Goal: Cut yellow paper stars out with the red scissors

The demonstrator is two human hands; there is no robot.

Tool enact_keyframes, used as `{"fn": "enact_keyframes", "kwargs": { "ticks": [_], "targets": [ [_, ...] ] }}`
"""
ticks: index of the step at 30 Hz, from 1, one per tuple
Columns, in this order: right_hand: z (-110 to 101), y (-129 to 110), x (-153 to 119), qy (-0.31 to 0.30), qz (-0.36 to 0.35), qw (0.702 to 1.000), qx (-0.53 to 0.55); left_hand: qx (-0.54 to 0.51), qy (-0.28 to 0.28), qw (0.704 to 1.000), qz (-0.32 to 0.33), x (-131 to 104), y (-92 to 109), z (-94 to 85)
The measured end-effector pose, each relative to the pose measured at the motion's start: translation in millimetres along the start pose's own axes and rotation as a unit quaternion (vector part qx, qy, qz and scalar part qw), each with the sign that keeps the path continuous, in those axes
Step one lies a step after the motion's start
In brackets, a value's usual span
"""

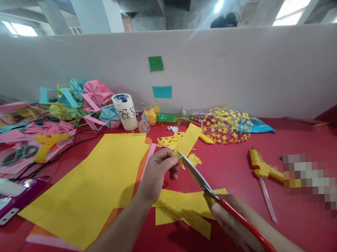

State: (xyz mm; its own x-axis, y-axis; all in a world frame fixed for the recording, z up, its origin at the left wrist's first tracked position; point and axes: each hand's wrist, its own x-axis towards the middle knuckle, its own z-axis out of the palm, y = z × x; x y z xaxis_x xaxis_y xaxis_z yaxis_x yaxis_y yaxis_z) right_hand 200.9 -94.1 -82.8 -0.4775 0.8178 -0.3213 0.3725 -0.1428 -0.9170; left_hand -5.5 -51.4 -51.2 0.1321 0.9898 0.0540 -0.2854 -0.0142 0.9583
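My left hand [161, 169] pinches the lower end of a narrow yellow paper strip [189, 138] between thumb and fingers. In my right hand [232, 216] is a pair of red-handled scissors [198, 175], whose blade tips meet the strip beside my left fingertips. Small yellow paper stars [194, 160] lie in a pile just behind the blades. Below the scissors, several yellow strips [175, 204] overlap on the red table. Large yellow sheets [103, 174] lie left of my left hand, over orange and pink ones.
Yellow glue guns lie at right [259, 166] and left [46, 145]. A white cup [125, 113], a green bottle [168, 117] and a star-covered clear object [227, 124] stand or lie along the partition [97, 65]. Folded coloured paper [96, 93] and a purple device [17, 199] are at left.
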Motion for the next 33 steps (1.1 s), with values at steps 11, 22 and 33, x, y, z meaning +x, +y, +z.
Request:
{"fn": "enact_keyframes", "kwargs": {
  "ticks": [11, 22, 33],
  "targets": [
    [4, -23, -13, 0.017, -0.027, 0.999, -0.033, 0.001, 0.025, 0.999, 0.038, 4, 2, 0.0],
    [3, -27, -14, 0.025, -0.035, 0.999, -0.028, -0.023, 0.019, 0.999, 0.017, 3, 3, 2.5],
    [-1, -39, -19, 0.012, -0.053, 0.997, -0.046, 0.029, 0.021, 0.999, -0.001, 4, 2, -3.7]
  ]
}}
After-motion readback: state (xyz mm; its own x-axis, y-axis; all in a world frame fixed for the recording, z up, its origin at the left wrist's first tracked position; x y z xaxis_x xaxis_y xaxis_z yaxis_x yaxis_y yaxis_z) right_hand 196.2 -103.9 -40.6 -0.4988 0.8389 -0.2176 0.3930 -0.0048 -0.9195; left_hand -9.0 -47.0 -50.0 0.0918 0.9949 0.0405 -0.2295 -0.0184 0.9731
